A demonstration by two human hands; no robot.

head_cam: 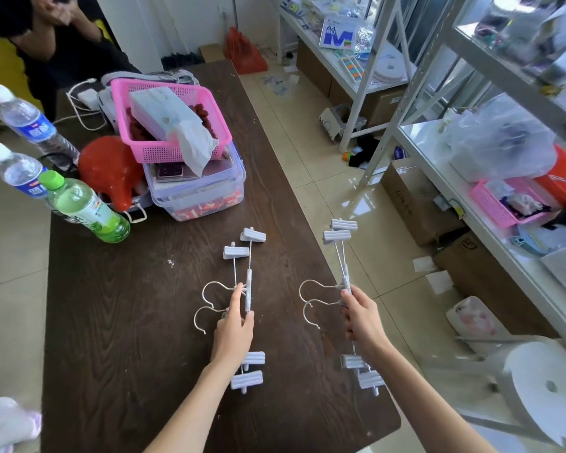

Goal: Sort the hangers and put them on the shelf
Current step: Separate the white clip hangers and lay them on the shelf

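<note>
Two white clip hangers (249,256) lie side by side on the dark wooden table (128,305), hooks pointing left, and my left hand (234,328) grips them at their middle. My right hand (361,317) holds another pair of white clip hangers (342,253) by the middle, near the table's right edge, their far clips reaching out over the floor. The white metal shelf (455,178) stands to the right, across a strip of tiled floor.
At the table's far left stand three bottles (82,207), a red object (110,168) and a pink basket (174,119) on a clear plastic box (200,194). A person stands at the far left corner. Cardboard boxes (415,204) sit under the shelf; a white roll (543,387) is at right.
</note>
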